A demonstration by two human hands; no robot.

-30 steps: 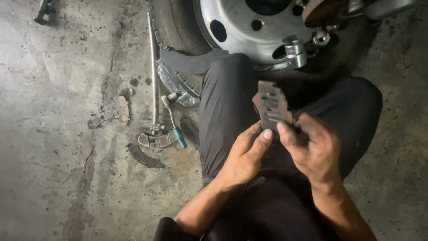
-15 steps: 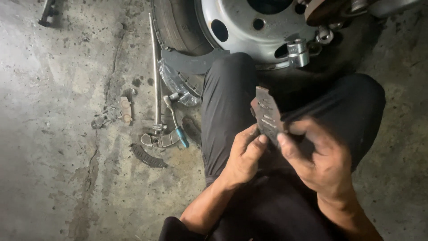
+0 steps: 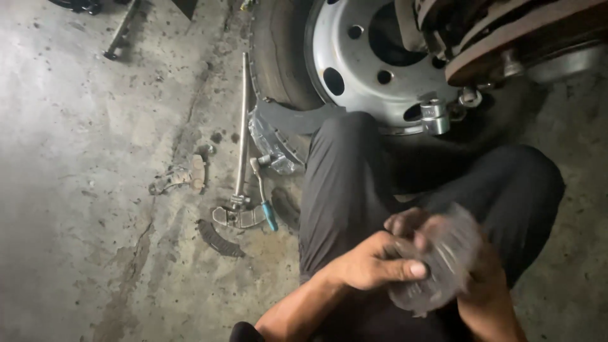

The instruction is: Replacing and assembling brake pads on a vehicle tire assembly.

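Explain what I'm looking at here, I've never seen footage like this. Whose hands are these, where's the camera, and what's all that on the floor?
The single view comes from a camera worn on a person's head, looking down at their own lap. The left hand and right hand both grip a flat grey metal plate, blurred by motion, above the knees in black trousers. Ahead stands a silver wheel rim in its tyre. On the concrete floor lie a long metal bar, a blue-handled tool and a curved dark strip.
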